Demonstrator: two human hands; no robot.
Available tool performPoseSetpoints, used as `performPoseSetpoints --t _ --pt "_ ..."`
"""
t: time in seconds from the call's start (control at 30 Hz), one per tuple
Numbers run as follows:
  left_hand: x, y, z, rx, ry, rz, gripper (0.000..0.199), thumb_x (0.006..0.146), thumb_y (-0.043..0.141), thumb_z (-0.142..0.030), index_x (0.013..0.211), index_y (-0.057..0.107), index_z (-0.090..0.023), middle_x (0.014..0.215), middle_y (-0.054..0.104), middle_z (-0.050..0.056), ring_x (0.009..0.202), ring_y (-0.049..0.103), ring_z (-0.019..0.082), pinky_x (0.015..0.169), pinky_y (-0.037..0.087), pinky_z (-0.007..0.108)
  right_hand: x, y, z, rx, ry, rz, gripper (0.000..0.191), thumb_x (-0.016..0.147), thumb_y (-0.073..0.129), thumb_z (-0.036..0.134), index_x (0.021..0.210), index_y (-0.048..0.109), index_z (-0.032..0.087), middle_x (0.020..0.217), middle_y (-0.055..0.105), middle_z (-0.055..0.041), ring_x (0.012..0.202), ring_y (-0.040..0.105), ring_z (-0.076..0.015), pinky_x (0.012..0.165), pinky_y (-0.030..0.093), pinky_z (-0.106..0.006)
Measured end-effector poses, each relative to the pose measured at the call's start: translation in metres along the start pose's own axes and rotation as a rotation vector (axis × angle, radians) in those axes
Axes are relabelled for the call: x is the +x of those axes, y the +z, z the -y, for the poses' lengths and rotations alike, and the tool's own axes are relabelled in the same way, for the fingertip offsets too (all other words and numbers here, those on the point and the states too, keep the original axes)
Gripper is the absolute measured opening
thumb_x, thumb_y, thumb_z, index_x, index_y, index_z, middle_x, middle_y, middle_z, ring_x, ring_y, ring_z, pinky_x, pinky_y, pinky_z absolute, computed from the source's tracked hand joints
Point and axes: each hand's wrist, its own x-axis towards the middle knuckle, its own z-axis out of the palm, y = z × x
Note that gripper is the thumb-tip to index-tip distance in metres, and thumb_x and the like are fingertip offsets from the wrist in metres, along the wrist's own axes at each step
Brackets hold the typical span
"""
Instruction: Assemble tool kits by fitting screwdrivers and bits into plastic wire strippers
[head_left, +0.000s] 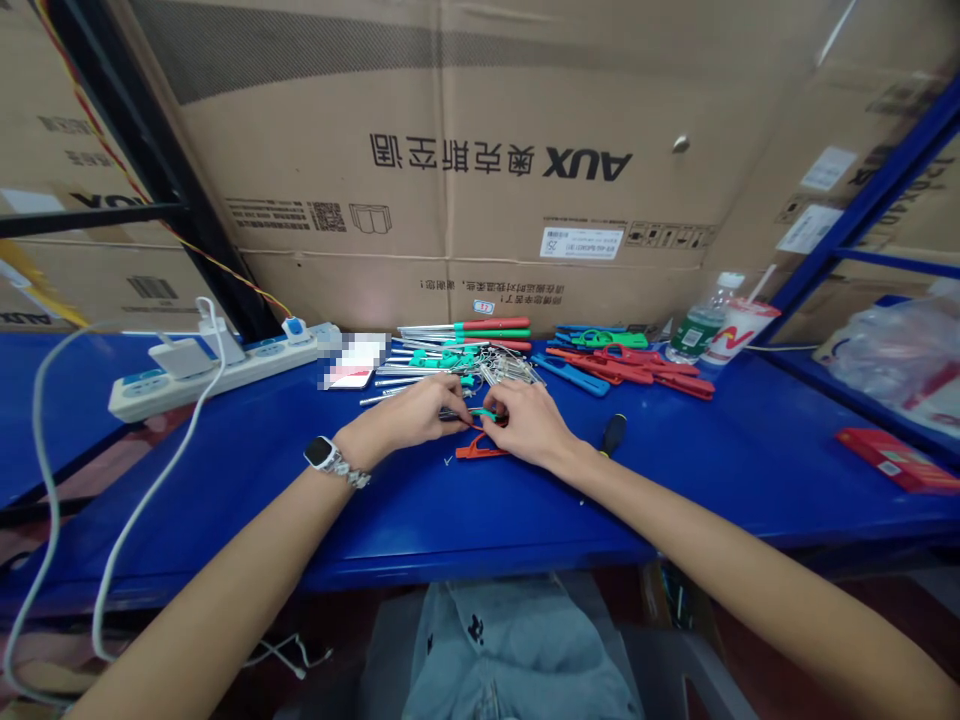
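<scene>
My left hand point(433, 412), with a watch on its wrist, is closed in a pinch at the middle of the table. Facing it, my right hand point(527, 422) is pinched too. Between the fingertips is a thin metal rod with a green part point(484, 412), its ends hidden by my fingers. Just below lies an orange-red plastic handle shell point(480, 450) with a loop opening, partly under my right hand. Behind my hands are metal rods with green parts point(420, 358) and a heap of small metal pieces point(510, 366).
Blue point(576, 375), green and red handle shells point(679, 378) lie at the back right. Nearby are a screwdriver point(613, 434), a bottle point(697, 325) and a paper cup point(741, 330). A power strip point(225, 370) stands left, and a large carton point(487, 90) backs the blue table point(720, 480).
</scene>
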Motion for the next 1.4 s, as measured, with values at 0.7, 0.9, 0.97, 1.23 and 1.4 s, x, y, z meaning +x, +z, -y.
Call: performPoseSetpoints --t 0.7,0.9,0.97,1.23,1.4 --pt "0.004 0.003 -0.005 0.092 0.023 0.025 0.015 0.094 0.063 -0.019 0.088 0.076 -0.019 0.092 0.063 0.007 0.084 0.059 0.019 0.077 0.048 0.032 0.007 -0.009 0.021 -0.373 -0.031 0.116 0.021 0.097 0.056 0.027 0.101 0.074 0.017 0.107 0.074 -0.0117 0.102 0.066 -0.0281 0.09 0.033 -0.042" --pt "0.004 0.005 -0.001 0.119 0.05 0.009 0.018 0.093 0.06 -0.019 0.084 0.076 -0.019 0.091 0.063 0.006 0.084 0.06 0.019 0.079 0.048 0.032 0.008 -0.01 0.023 -0.372 -0.048 0.144 0.023 0.099 0.051 0.021 0.108 0.071 0.015 0.113 0.072 -0.0128 0.103 0.065 -0.0276 0.087 0.035 -0.041" --pt "0.004 0.005 -0.001 0.114 0.049 0.005 0.019 0.094 0.059 -0.02 0.086 0.076 -0.019 0.091 0.063 0.007 0.085 0.06 0.019 0.08 0.049 0.033 0.007 -0.009 0.023 -0.358 -0.038 0.131 0.023 0.098 0.051 0.018 0.111 0.07 0.015 0.113 0.071 -0.0128 0.103 0.065 -0.0273 0.086 0.035 -0.04" --pt "0.004 0.004 -0.004 0.113 0.043 0.004 0.019 0.095 0.059 -0.019 0.085 0.075 -0.018 0.09 0.063 0.007 0.084 0.059 0.02 0.078 0.047 0.032 0.007 -0.007 0.02 -0.34 -0.063 0.134 0.025 0.098 0.051 0.018 0.099 0.075 0.018 0.11 0.069 -0.0144 0.108 0.061 -0.0296 0.087 0.039 -0.041" --pt "0.003 0.004 -0.004 0.115 0.041 0.002 0.016 0.094 0.061 -0.019 0.087 0.076 -0.018 0.091 0.063 0.007 0.083 0.059 0.02 0.077 0.047 0.032 0.007 -0.004 0.015 -0.29 -0.043 0.126 0.025 0.099 0.05 0.019 0.105 0.074 0.016 0.108 0.069 -0.0139 0.1 0.063 -0.0264 0.084 0.042 -0.038"
